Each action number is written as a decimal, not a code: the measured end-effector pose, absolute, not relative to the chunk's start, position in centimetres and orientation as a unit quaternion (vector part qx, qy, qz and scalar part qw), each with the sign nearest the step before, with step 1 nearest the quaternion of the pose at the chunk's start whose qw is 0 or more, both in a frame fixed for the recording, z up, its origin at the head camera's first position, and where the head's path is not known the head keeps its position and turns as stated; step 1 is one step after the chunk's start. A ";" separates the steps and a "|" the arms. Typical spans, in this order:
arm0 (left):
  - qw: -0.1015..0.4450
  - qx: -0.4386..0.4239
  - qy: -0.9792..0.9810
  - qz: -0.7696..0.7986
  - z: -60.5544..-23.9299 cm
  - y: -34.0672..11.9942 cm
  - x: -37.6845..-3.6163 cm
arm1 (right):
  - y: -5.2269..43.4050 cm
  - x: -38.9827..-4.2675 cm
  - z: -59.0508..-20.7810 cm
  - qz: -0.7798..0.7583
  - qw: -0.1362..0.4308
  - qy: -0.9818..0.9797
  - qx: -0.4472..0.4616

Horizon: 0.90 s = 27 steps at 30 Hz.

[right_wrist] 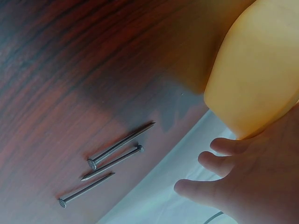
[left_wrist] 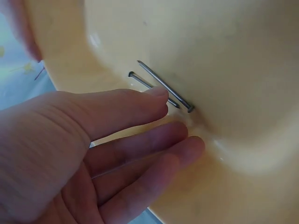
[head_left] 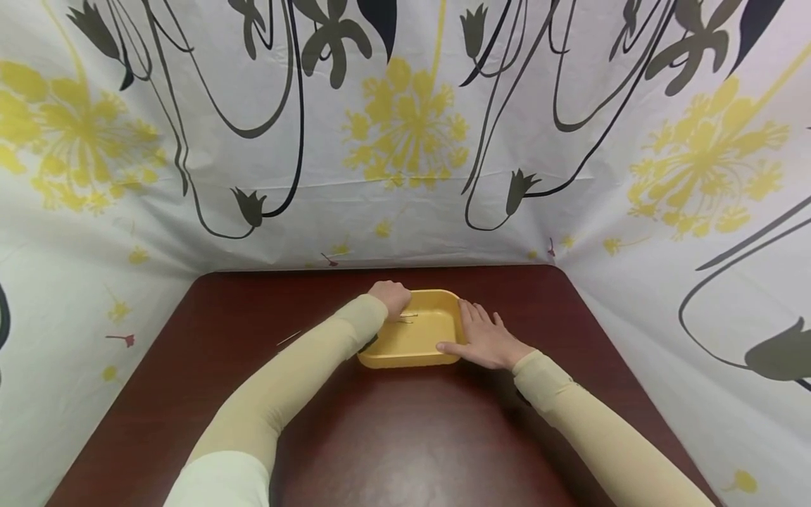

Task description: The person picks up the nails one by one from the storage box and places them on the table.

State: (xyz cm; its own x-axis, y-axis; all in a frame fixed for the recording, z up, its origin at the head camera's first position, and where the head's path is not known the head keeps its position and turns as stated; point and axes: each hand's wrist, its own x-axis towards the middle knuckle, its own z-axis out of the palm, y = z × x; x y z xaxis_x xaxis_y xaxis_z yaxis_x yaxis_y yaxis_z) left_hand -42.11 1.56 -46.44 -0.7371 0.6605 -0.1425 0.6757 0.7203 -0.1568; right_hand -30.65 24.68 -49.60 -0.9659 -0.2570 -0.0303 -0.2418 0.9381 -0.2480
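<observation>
Yellow plastic, a shallow square tray (head_left: 415, 338), sits at the middle of the dark wooden table (head_left: 405, 436), a little toward the far edge. From the head camera the left hand (head_left: 391, 297) hangs over the tray's far left corner with its knuckles rounded, and two nails (head_left: 407, 318) lie just under it inside the tray. The right hand (head_left: 486, 340) lies flat against the tray's right side, fingers straight and thumb along the near rim. A thin grey line (head_left: 288, 339) on the table left of the tray may be a loose nail; it is too small to tell.

At the left wrist, the fingers (left_wrist: 154, 149) are loosely extended and grip nothing. The thumb tip touches the near end of the two nails (left_wrist: 161, 86), which lie side by side on the tray's sloped wall (left_wrist: 233, 70). A careless nudge here could roll them down the slope or drive a point into the skin.

At the right wrist, the fingers (right_wrist: 212, 163) are relaxed and hold nothing, next to the tray's rounded outer corner (right_wrist: 254, 79). Three nails (right_wrist: 110, 163) lie loose on the wood nearby. If the tray slides under this hand's push, it could scatter them off the table edge.
</observation>
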 end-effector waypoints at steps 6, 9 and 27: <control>0.055 0.351 0.925 -0.136 -46.9 1.8 -42.4 | 24.6 -30.6 -49.5 -0.123 0.031 0.984 -0.129; 0.058 0.350 0.924 -0.143 -47.2 2.1 -42.4 | 24.6 -30.6 -49.4 -0.123 0.031 0.984 -0.127; 0.092 0.380 0.910 -0.141 -47.4 1.7 -42.7 | 24.7 -30.3 -49.4 -0.120 0.037 0.984 -0.127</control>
